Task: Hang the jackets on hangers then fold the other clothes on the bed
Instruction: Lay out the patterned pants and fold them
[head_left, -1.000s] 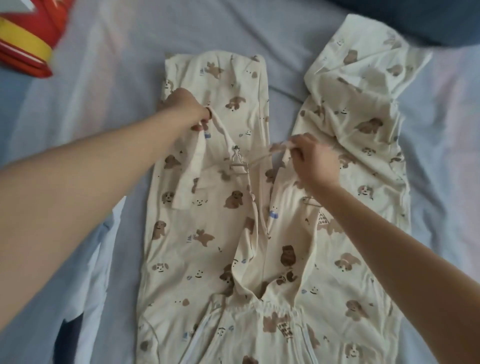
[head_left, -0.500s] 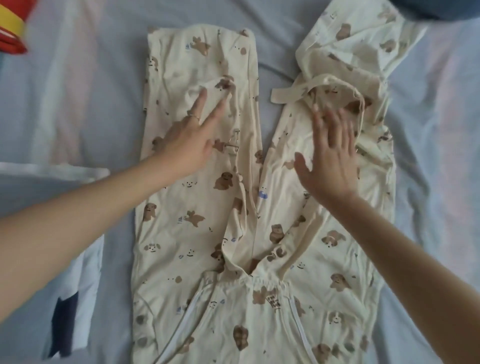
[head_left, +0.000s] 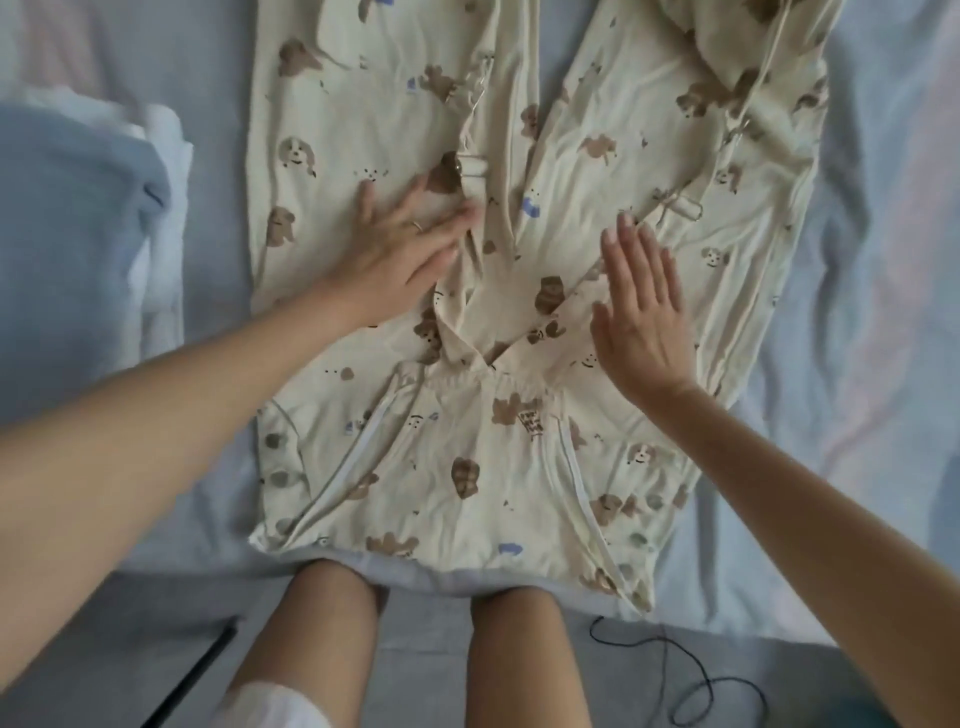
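A cream pair of overalls printed with brown dogs (head_left: 467, 467) lies flat on the bed, bib nearest me and both legs stretching away. My left hand (head_left: 400, 254) presses flat on the left leg, fingers spread, just beside a strap buckle (head_left: 470, 174). My right hand (head_left: 641, 317) rests flat and open on the right leg near the crotch. A second strap clip (head_left: 685, 208) lies on the right leg beyond my fingers. Neither hand holds anything.
A light blue and white folded garment (head_left: 93, 228) sits on the bed to the left. The pale sheet (head_left: 883, 312) extends right. My legs (head_left: 322, 639) stand at the bed's front edge, and a black cable (head_left: 691, 680) lies on the floor.
Both hands let go of the straps, flattened, and slid down the legs toward me. The view tilted down, bringing the bib and bed edge into sight.
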